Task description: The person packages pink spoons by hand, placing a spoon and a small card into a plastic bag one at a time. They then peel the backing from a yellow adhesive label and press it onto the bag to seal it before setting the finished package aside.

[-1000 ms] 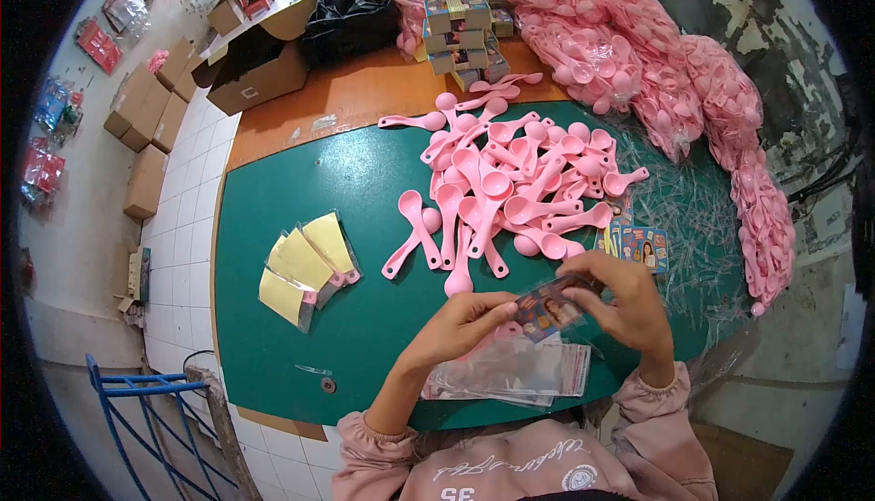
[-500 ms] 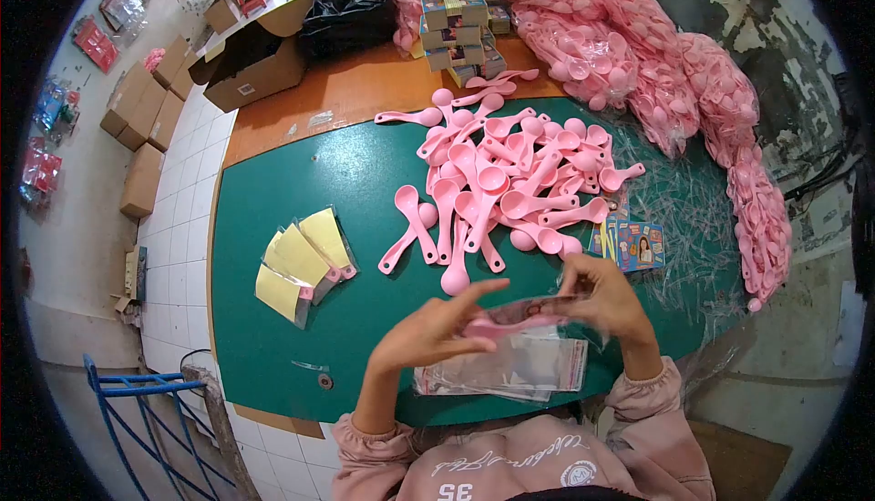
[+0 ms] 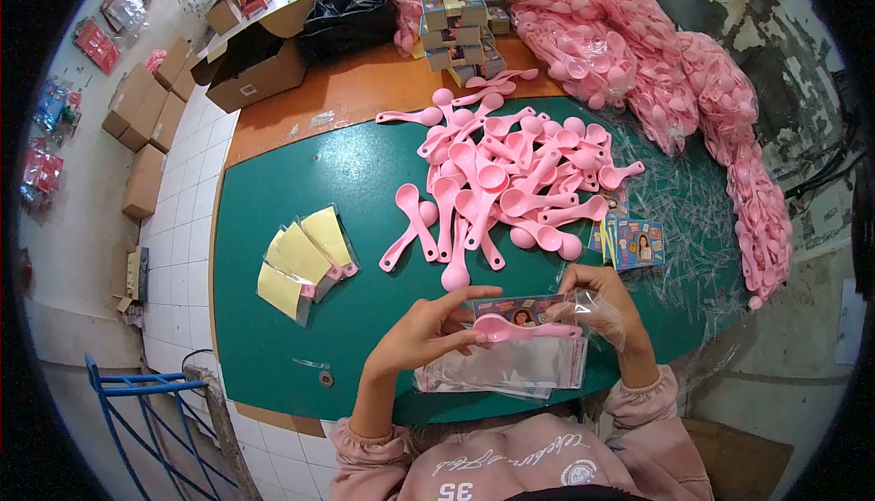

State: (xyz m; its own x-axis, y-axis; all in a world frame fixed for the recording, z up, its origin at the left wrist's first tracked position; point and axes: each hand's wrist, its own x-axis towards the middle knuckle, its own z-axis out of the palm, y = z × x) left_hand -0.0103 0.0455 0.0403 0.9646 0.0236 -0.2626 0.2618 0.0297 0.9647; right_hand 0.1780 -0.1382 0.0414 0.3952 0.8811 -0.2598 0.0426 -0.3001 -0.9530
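While both hands worked close to the near edge, the green-topped table [image 3: 346,168] spread out ahead of them, crowded on its far and right sides. Big clear bags of pink spoons [image 3: 638,63] hung along the right and far edge. An open cardboard box [image 3: 251,86], a black bag [image 3: 351,18] and banded stacks of cards [image 3: 453,22] stood at the far end. A heap of loose pink spoons [image 3: 492,177] filled the middle, with a litter of plastic scraps [image 3: 684,227] to its right. Three yellow-backed packets [image 3: 301,259] lay fanned at the left. Loose clear sleeves [image 3: 501,369] lay beneath the hands, partly covered by what was held. Printed cards [image 3: 638,244] rested beside the heap, and a small metal disc [image 3: 325,379] near the left edge.

The left hand [image 3: 415,332] had its fingers closed on the bowl end of one pink spoon [image 3: 529,330]; the right hand [image 3: 606,305] pinched a clear wrapper [image 3: 592,308] by the handle end. A picture card [image 3: 510,308] showed behind the spoon.

One second earlier the card had slanted in front, mostly hiding the spoon; now the spoon lay nearly level across it. The heap and packets had not changed.
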